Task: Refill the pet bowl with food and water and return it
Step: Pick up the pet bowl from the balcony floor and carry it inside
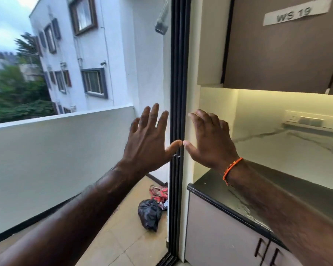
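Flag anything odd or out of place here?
A black bag and crumpled red-and-white wrappers lie loose on the balcony floor by the door frame. No pet bowl in view. Both hands are raised, open, holding nothing.

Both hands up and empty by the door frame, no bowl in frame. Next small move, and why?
Probably lower both hands and turn the view down to find the bowl. The left hand and right hand are spread open at the black door frame, thumbs nearly touching, holding nothing. No pet bowl, food or water shows; only a bare dark countertop and a black bag on the balcony floor.
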